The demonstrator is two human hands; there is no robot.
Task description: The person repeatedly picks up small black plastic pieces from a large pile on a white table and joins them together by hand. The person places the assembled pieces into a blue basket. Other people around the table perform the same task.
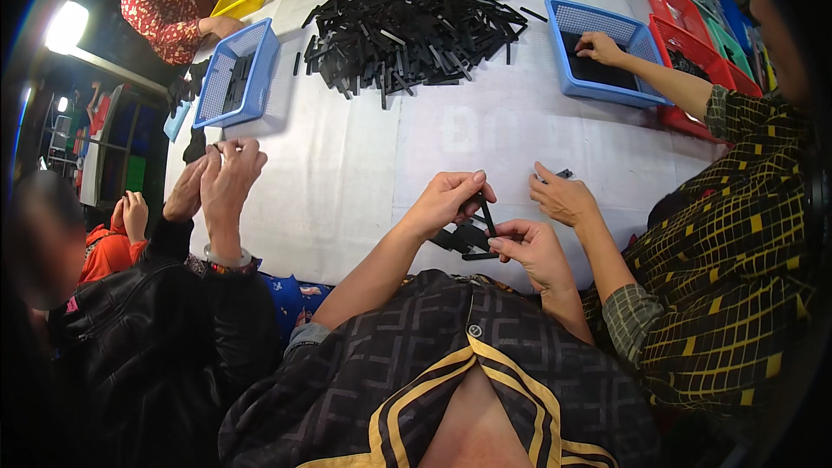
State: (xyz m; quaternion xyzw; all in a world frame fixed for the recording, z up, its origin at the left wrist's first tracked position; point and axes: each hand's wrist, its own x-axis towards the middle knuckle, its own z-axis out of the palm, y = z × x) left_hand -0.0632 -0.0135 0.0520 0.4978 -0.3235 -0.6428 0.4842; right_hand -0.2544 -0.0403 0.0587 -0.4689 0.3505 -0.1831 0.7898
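Between my two hands, just above the table's near edge, a slim black strip (488, 218) stands nearly upright. My left hand (444, 204) pinches its upper end between thumb and fingers. At the lower end, my right hand (532, 251) grips it with thumb and forefinger. Several more black strips (461, 239) lie loosely on the white table (364, 152) beneath my hands, partly hidden by them. Farther off, a large heap of black strips (407, 30) covers the table's far middle.
A blue basket (269, 48) holding black strips stands at left, another blue basket (568, 78) at right with a co-worker's hand (602, 48) in it. Co-workers' hands (230, 178) are close on my left, another hand (568, 199) on my right. Red bins (693, 39) line the right edge.
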